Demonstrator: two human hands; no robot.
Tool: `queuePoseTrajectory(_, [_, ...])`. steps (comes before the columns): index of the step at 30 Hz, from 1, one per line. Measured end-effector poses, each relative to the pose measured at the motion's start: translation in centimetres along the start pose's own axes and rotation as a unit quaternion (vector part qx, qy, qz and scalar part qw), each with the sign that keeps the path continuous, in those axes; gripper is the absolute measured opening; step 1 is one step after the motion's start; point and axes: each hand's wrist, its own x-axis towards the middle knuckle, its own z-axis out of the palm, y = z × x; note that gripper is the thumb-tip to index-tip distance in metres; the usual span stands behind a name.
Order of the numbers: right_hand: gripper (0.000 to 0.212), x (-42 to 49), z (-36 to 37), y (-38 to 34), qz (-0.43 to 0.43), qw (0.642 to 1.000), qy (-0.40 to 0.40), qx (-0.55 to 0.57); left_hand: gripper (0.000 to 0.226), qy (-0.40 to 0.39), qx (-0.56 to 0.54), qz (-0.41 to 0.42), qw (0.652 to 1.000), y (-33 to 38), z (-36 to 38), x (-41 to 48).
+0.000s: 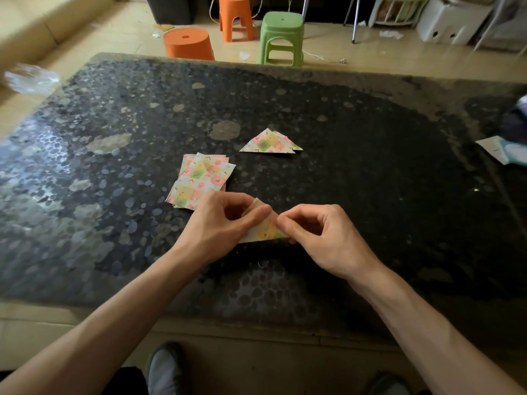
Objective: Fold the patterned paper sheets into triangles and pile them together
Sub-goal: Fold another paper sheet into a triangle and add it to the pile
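In the head view, both hands meet just below the centre of the frame on the half-folded sheet [263, 232]. It is held low over the near part of the dark pebbled table [370, 172]; I cannot tell whether its lower edge touches the surface.

The left hand [225, 223] has its fingers curled and pinches the sheet's upper left part between thumb and forefinger. The right hand [319, 238] pinches the right-hand part the same way, with its other fingers loosely curled behind. Neither hand is released or empty.

The paper looks thin, very light and soft. It likely bends at a touch and keeps whatever crease it is given, so a stray pinch would probably leave a mark. It seems best taken at the corners and edges with the fingertips, lining the points up before the fold is pressed flat. A single sheet may well slide on the smooth tabletop if pushed.

Left of centre, just above the left hand, lies the stack of flat sheets [199, 178], slightly fanned. Above and right of the hands, apart from that stack, sits the pile of triangles [271, 142]. A green stool [281, 38] and an orange stool [236, 15] stand on the floor at the top edge.
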Motion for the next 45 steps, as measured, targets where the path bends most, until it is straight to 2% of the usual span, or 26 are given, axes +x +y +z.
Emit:
queuePoseTrajectory(6, [0.010, 0.2, -0.7, 0.3, 0.002, 1.000, 0.017, -0.014, 0.018, 0.002, -0.009, -0.001, 1.000, -0.1, -0.2, 0.1])
queuePoseTrajectory(9, [0.007, 0.3, -0.7, 0.3, 0.013, 0.999, 0.005, -0.050, 0.017, -0.002, -0.008, 0.001, 1.000, -0.1, -0.2, 0.3])
queuePoseTrajectory(14, [0.007, 0.5, -0.4, 0.0, 0.012, 0.991, 0.048, -0.127, 0.015, 0.006, -0.025, -0.002, 1.000, 0.0, 0.2, 0.3])
queuePoseTrajectory(19, [0.005, 0.6, -0.7, -0.1, 0.004, 0.995, 0.046, -0.088, 0.013, 0.057, -0.103, -0.022, 0.993, 0.3, 0.2, 0.2])
queuePoseTrajectory(27, [0.006, 0.7, -0.9, 0.5, 0.002, 0.994, 0.077, -0.075, 0.017, 0.060, -0.080, -0.038, 0.994, 0.1, 0.0, 0.3])
queuePoseTrajectory(35, [0.006, 2.2, -2.2, 1.5, 0.043, 0.980, 0.193, 0.034, 0.020, 0.078, -0.097, -0.008, 0.992, 0.0, -0.1, 0.9])
queuePoseTrajectory(39, [0.009, 4.4, -2.9, 2.1, 0.067, 0.973, 0.214, 0.050, 0.030, 0.086, -0.100, -0.014, 0.991, -0.7, -0.1, 1.3])
queuePoseTrajectory(45, [0.012, 9.1, -3.8, 3.1, 0.094, 0.961, 0.256, 0.048, 0.026, 0.078, -0.084, -0.014, 0.993, -1.3, 0.2, 1.8])
